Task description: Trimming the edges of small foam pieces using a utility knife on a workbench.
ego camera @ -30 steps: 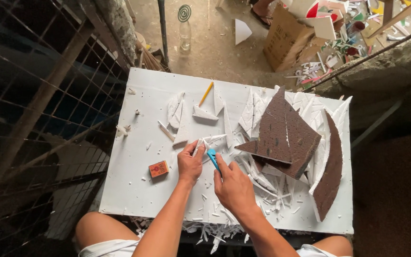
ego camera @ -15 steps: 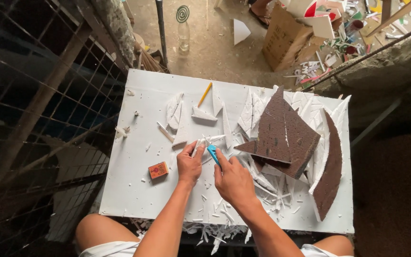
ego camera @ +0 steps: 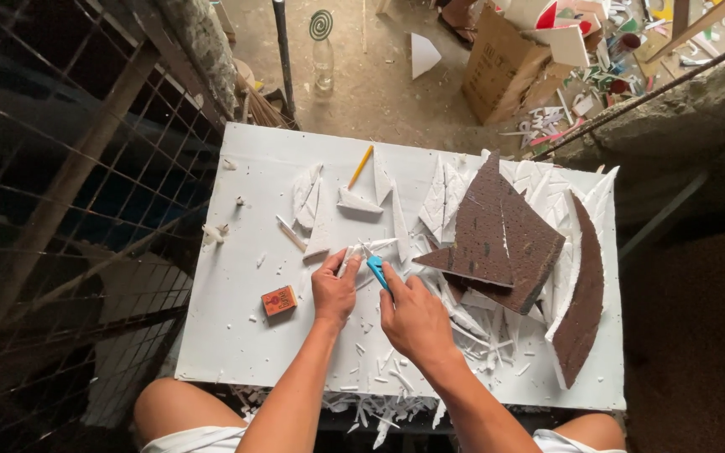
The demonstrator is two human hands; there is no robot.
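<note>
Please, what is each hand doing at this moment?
Left hand: pressed on a white foam strip, holding it down.
Right hand: closed around a blue cutter.

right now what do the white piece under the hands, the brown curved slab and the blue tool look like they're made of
The white strip under the left hand looks like foam board: matte, with crumbs and slivers scattered around it. The brown curved slab seems to be the same foam with a rough brown speckled face, since its edge shows white. The blue cutter in the right hand looks like glossy plastic; its blade is too small to tell.
</note>
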